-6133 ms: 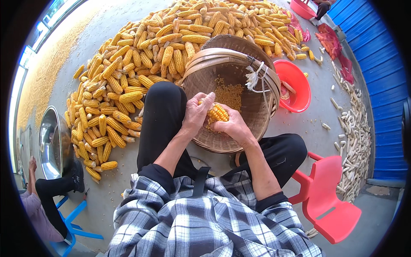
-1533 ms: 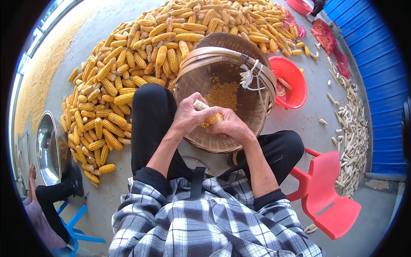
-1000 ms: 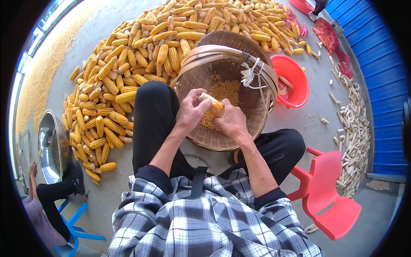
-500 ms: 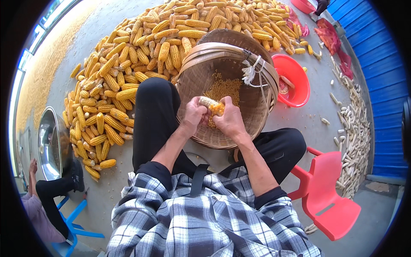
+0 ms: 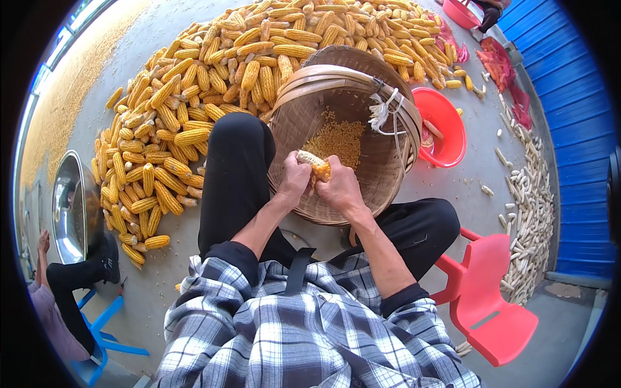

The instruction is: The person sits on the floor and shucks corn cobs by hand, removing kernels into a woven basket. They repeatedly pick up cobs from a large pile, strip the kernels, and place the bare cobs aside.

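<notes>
Between my knees stands a woven bamboo basket with loose yellow kernels on its bottom. Over its near part I hold a corn cob, pale and bare toward its upper left end, with orange kernels toward the right. My left hand is closed around the cob's left side. My right hand grips the kernel-covered end, fingers pressed against it. The cob's lower part is hidden by my fingers. White string is tied at the basket's handle.
A large heap of corn ears lies left and ahead. Right are a red basin, a red chair and a pile of stripped cobs. At left, another person sits by a metal basin; a further person shows at the far right.
Both hands, still on the cob, have shifted slightly and lie closer together around it. The view has tilted a little, and more of the far person at upper right shows.
</notes>
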Motion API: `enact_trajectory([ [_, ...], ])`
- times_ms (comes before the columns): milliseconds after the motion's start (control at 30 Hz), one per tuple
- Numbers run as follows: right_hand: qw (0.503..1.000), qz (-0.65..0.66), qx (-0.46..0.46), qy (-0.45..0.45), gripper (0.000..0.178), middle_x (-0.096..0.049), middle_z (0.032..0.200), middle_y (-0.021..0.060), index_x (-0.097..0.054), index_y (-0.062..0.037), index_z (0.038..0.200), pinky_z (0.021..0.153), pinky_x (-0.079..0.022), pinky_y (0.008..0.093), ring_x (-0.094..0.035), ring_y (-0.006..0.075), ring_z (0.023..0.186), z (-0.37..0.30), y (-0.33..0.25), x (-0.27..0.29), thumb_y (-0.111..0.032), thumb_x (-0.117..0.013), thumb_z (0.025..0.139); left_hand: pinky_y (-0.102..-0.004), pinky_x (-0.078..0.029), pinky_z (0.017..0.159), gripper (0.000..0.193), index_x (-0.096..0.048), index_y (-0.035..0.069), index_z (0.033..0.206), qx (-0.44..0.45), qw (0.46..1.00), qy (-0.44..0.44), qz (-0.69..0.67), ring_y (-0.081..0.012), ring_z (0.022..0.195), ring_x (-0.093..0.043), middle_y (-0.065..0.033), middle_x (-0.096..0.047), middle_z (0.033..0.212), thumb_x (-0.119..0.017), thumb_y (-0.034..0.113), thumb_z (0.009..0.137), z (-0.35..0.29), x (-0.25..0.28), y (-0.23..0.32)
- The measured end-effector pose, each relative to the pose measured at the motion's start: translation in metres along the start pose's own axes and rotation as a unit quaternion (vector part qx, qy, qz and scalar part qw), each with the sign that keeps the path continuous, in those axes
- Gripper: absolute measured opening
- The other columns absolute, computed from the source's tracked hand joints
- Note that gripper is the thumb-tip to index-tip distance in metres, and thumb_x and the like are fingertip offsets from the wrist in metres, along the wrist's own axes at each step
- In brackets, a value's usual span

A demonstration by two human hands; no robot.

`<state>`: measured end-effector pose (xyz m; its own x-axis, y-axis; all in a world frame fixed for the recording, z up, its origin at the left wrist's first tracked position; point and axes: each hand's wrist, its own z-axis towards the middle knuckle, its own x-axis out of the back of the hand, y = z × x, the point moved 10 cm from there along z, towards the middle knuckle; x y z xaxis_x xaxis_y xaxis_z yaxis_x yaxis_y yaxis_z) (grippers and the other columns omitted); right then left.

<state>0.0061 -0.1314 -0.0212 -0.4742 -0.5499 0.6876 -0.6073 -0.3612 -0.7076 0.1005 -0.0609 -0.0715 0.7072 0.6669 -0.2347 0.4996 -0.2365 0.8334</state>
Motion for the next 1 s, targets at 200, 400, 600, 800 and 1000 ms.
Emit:
enact_trajectory([
  [200,0.977,0.206,-0.041,-0.029,0.030,-0.065,0.075,0.0129,-0.057,0.0012,0.093,0.059,-0.050,0.0359,-0.063,0.0245,0.065,0.013,0.015,0.003,-0.014,-0.070,0.070,-0.0202,-0.035,0.039,0.013,-0.050,0.008,0.099,0.001,0.985,-0.109,-0.133,-0.0052,0.047,-0.041,0.0027,-0.048,0.067,-0.053,0.009,0.087,0.008,-0.015,0.008],
  [400,0.913,0.335,-0.127,-0.194,0.023,-0.053,0.061,-0.0004,-0.058,-0.0039,0.088,0.038,-0.036,0.0265,-0.047,0.0077,0.043,-0.008,0.007,-0.022,-0.015,-0.070,0.071,-0.0212,-0.042,0.050,0.031,-0.052,0.008,0.088,-0.074,0.993,-0.093,0.002,-0.0045,0.061,-0.050,0.0014,-0.055,0.076,-0.078,0.022,0.076,0.004,-0.014,0.021],
  [600,0.972,0.192,-0.091,-0.101,0.035,-0.062,0.070,0.0093,-0.058,0.0022,0.089,0.054,-0.048,0.0310,-0.060,0.0179,0.059,-0.006,0.003,-0.024,-0.020,-0.072,0.065,-0.0242,-0.043,0.050,0.024,-0.054,0.008,0.071,-0.123,0.989,0.035,-0.071,-0.0043,0.057,-0.049,0.0034,-0.055,0.066,-0.074,0.018,0.079,0.026,0.010,-0.005],
  [800,0.968,0.202,-0.103,-0.105,0.037,-0.065,0.076,0.0109,-0.060,0.0014,0.090,0.067,-0.050,0.0316,-0.063,0.0194,0.070,0.004,0.012,-0.011,-0.022,-0.074,0.065,-0.0228,-0.045,0.053,0.050,-0.047,0.005,0.109,-0.056,0.995,-0.071,-0.032,-0.0054,0.060,-0.051,-0.0008,-0.054,0.080,-0.077,0.029,0.078,0.006,-0.008,0.020],
  [1000,0.961,0.221,-0.116,-0.121,0.041,-0.064,0.075,0.0107,-0.058,0.0033,0.091,0.064,-0.051,0.0325,-0.062,0.0200,0.067,-0.007,0.006,-0.015,-0.025,-0.074,0.067,-0.0275,-0.048,0.063,0.043,-0.048,0.004,0.100,-0.207,0.972,0.007,0.108,-0.0096,0.072,-0.054,-0.0044,-0.055,0.082,-0.077,0.025,0.076,0.007,-0.003,0.030],
])
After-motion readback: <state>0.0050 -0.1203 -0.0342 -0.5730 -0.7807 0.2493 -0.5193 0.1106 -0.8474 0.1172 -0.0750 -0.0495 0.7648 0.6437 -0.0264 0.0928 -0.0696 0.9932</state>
